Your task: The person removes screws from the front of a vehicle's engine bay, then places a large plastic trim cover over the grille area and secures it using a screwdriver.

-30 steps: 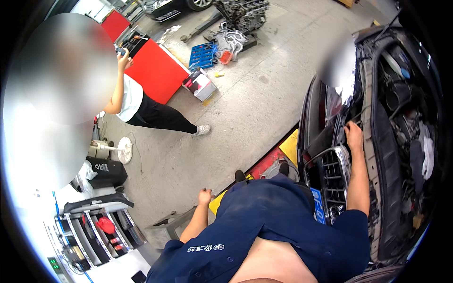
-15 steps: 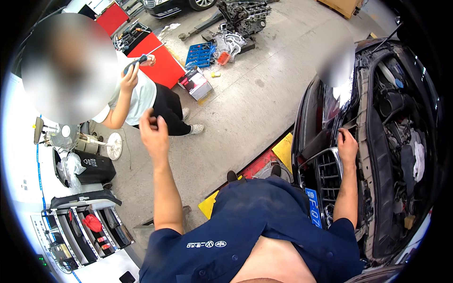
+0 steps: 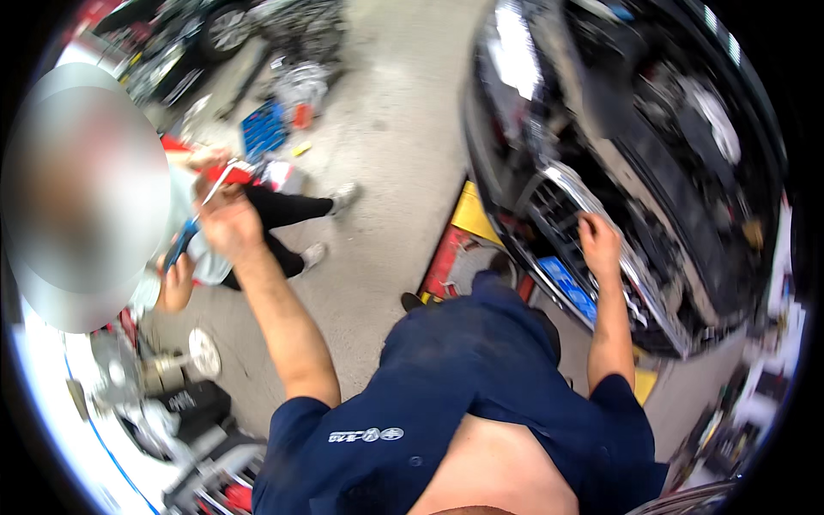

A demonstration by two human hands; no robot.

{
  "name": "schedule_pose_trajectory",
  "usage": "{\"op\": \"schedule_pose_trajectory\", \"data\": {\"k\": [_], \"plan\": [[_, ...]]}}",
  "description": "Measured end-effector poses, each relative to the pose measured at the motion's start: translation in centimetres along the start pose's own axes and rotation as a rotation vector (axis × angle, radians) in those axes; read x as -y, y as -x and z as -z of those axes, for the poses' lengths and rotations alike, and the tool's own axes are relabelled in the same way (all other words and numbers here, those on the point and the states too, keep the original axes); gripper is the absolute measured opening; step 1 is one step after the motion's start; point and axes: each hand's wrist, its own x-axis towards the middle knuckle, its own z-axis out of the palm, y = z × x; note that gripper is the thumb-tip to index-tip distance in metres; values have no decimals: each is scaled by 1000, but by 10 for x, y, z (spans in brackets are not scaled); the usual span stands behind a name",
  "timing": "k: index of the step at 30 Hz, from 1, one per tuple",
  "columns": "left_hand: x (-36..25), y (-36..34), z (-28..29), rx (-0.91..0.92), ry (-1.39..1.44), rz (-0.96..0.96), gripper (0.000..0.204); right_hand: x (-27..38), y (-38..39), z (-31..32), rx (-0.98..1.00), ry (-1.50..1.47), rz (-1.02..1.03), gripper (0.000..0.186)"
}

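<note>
My left hand (image 3: 232,227) is raised at the left, palm up, right by the thin metal shaft (image 3: 216,184) of a screwdriver. A co-worker's hand (image 3: 178,281) grips its dark blue handle (image 3: 181,244). Blur hides whether my fingers close on the shaft or only lie beside it. At the right, my right hand (image 3: 600,245) is over the front grille (image 3: 558,206) of a black car, its fingers bent together. Anything between those fingers is too small or hidden to make out, and touch with the grille cannot be told.
The car's engine bay (image 3: 652,120) is exposed at the right. A red and yellow floor strip (image 3: 444,257) runs by my feet. A blue tray (image 3: 263,130) and engine parts (image 3: 305,39) lie on the far floor. A white-based fan (image 3: 203,352) stands at the left.
The view has turned, and the car now sits farther left in it. The co-worker's screwdriver has come down beside my left hand, its shaft near my fingers. My right hand stays by the grille.
</note>
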Motion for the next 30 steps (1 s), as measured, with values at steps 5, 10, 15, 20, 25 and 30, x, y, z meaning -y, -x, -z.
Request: {"op": "schedule_pose_trajectory", "data": {"k": [5,10,15,20,25,30], "plan": [[80,38,-18,35,-384,132,35,-14,-25,29,-19,-109,-112,17],[241,120,-177,598,-787,624,40,-5,-102,67,84,-208,15,24],[358,130,-248,1171,-1127,575,34,39,-190,78,89,-346,424,78],[431,111,-248,1416,-1259,516,32,60,-237,69,-14,-21,561,50],[460,91,-244,1502,-1348,528,40,50,-255,37,-28,105,352,32],[484,88,-243,1510,-1241,592,41,49,-257,26,-63,140,282,29]]}}
